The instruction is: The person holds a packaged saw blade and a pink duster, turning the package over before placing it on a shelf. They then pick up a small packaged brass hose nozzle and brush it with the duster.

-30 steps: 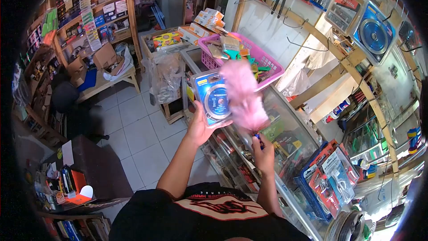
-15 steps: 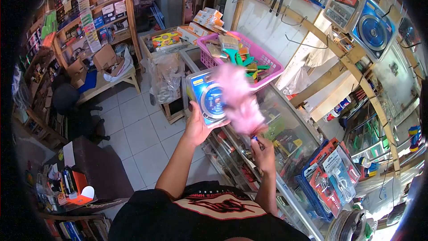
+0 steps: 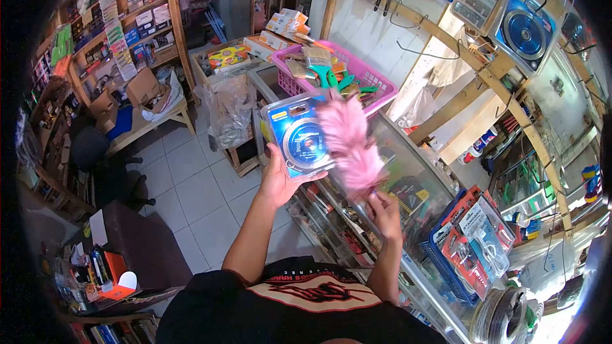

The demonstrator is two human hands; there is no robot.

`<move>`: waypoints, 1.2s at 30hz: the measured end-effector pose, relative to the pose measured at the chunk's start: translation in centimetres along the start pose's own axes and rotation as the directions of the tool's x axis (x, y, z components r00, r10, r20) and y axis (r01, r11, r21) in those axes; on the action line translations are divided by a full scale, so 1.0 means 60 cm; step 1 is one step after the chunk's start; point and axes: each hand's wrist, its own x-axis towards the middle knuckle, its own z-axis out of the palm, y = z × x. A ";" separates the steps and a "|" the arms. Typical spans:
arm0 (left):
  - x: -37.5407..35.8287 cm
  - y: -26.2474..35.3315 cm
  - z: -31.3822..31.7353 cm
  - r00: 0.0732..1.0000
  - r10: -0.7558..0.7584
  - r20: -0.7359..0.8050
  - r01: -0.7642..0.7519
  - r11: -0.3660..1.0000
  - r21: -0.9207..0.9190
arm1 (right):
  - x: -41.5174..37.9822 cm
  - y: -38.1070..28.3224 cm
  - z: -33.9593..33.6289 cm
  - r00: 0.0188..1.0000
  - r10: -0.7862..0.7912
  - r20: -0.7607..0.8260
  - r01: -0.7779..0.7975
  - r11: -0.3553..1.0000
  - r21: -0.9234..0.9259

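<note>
My left hand (image 3: 278, 180) grips the lower edge of a blue packaged saw blade (image 3: 298, 137), holding it up with its printed front toward me. A fluffy pink feather duster (image 3: 352, 137) overlaps the right side of that package. My right hand (image 3: 384, 212) is closed round the duster's handle, which is mostly hidden by the fingers. Just beyond both stands a pink plastic basket (image 3: 382, 85) with paintbrushes (image 3: 324, 71) in it, green handles showing. Beneath my hands runs a glass display counter (image 3: 414, 159) with goods inside.
A blue basket (image 3: 449, 274) of packaged tools sits on the counter at right, near coiled wire (image 3: 498, 318). Packaged tools hang on the wall, including another blue disc package (image 3: 526, 30). Wooden shelves (image 3: 143, 6) stand far left; a dark brown desk (image 3: 150, 245) is at lower left.
The duster has shifted slightly right and down across the package, uncovering more of its front. My right hand has moved a little right. The whole view has shifted slightly.
</note>
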 end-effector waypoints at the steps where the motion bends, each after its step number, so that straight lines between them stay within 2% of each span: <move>1: -0.003 0.003 0.008 1.000 -0.010 0.003 0.010 1.000 0.007 | 0.000 -0.008 -0.002 0.998 0.008 -0.068 -0.006 1.000 0.022; 2: -0.004 0.004 0.011 1.000 -0.011 -0.005 0.011 1.000 0.009 | 0.000 -0.013 -0.004 0.991 0.016 -0.135 -0.010 0.999 0.044; 3: -0.005 0.003 0.013 1.000 -0.012 -0.012 0.012 1.000 0.012 | -0.002 -0.009 -0.009 0.990 0.045 -0.136 -0.032 0.994 0.102; 6: 0.001 -0.006 0.010 0.999 0.011 -0.053 -0.009 1.000 0.026 | -0.016 0.003 -0.020 0.994 -0.059 0.089 0.061 0.998 -0.019; 8: -0.001 -0.011 0.006 0.999 0.008 -0.049 -0.008 1.000 0.005 | -0.013 0.029 -0.023 0.996 -0.066 0.053 0.070 0.993 -0.097; 10: -0.004 -0.003 0.015 1.000 -0.006 -0.002 0.006 0.999 -0.043 | -0.009 0.017 -0.018 0.998 0.052 -0.035 -0.053 0.999 -0.014; 11: -0.007 0.001 0.024 0.998 -0.001 -0.063 -0.001 0.999 -0.034 | -0.011 0.011 -0.023 0.998 0.059 -0.005 -0.059 0.996 0.062; 14: -0.007 -0.001 0.005 0.990 0.033 -0.140 -0.036 0.999 -0.017 | -0.026 -0.001 -0.042 0.985 -0.007 0.174 0.029 0.992 -0.124; 15: -0.001 0.003 -0.002 0.994 0.023 -0.110 -0.042 0.985 -0.167 | -0.027 0.002 -0.047 0.992 0.001 0.124 0.017 0.989 -0.146; 17: -0.006 0.008 -0.008 0.998 0.061 -0.023 -0.064 0.986 -0.152 | -0.024 0.010 -0.056 1.000 0.015 0.026 -0.009 0.981 -0.193; 19: -0.007 0.017 -0.012 0.988 0.128 0.091 -0.107 0.972 -0.208 | -0.039 0.002 -0.059 0.997 -0.002 0.076 0.022 0.965 -0.262; 20: -0.002 0.015 -0.016 0.989 0.150 -0.001 -0.148 0.970 -0.192 | -0.045 0.000 -0.062 0.994 -0.011 0.106 0.042 0.953 -0.299; 21: 0.003 0.014 -0.020 0.981 0.172 -0.094 -0.186 0.967 -0.171 | -0.045 0.002 -0.060 0.991 -0.058 0.120 0.103 0.905 -0.412; 22: 0.006 0.014 -0.027 0.964 0.192 -0.186 -0.220 0.964 -0.146 | -0.043 0.002 -0.057 0.996 -0.036 0.086 0.067 0.921 -0.383; 23: 0.003 0.018 -0.038 0.986 0.127 -0.111 -0.149 0.964 -0.222 | -0.042 0.003 -0.052 0.999 -0.012 0.051 0.029 0.936 -0.352; 25: -0.001 0.028 -0.016 0.986 0.152 -0.061 -0.162 0.964 -0.209 | -0.041 0.007 -0.050 1.000 0.006 0.017 0.001 0.935 -0.356; 26: 0.000 0.031 -0.001 0.986 0.165 -0.035 -0.169 0.964 -0.203 | -0.042 0.008 -0.051 0.998 0.008 0.055 0.014 0.927 -0.376; 27: 0.002 0.032 0.013 0.966 0.177 -0.189 -0.200 0.973 -0.114 | -0.045 0.008 -0.050 0.996 0.010 0.090 0.027 0.918 -0.395; 28: 0.003 0.032 0.008 0.966 0.186 -0.181 -0.209 0.971 -0.117 | -0.047 0.006 -0.048 0.992 0.014 0.124 0.039 0.910 -0.412; 30: 0.007 0.026 -0.003 0.966 0.201 -0.163 -0.222 0.967 -0.122 | -0.044 -0.004 -0.036 0.998 0.061 0.033 -0.046 0.937 -0.345; 31: 0.005 0.029 -0.002 0.976 0.205 -0.069 -0.214 0.963 -0.166 | -0.043 -0.013 -0.027 0.996 0.086 -0.011 -0.085 0.947 -0.309; 32: 0.007 0.030 -0.015 0.986 0.144 -0.083 -0.163 0.931 -0.326 | -0.046 -0.020 -0.016 0.999 0.014 0.033 -0.002 0.940 -0.341; 34: 0.012 0.027 -0.043 0.996 0.013 -0.083 -0.062 0.784 -0.617 | -0.054 -0.029 0.003 0.985 -0.120 0.127 0.161 0.905 -0.393; 35: 0.011 0.013 -0.051 0.984 0.142 0.103 -0.084 0.897 -0.433 | -0.052 -0.023 0.005 0.983 -0.073 0.167 0.129 0.926 -0.355; 36: 0.012 0.014 -0.027 0.986 0.155 -0.055 -0.165 0.916 -0.365 | -0.049 -0.017 0.008 0.990 -0.034 0.134 0.081 0.928 -0.363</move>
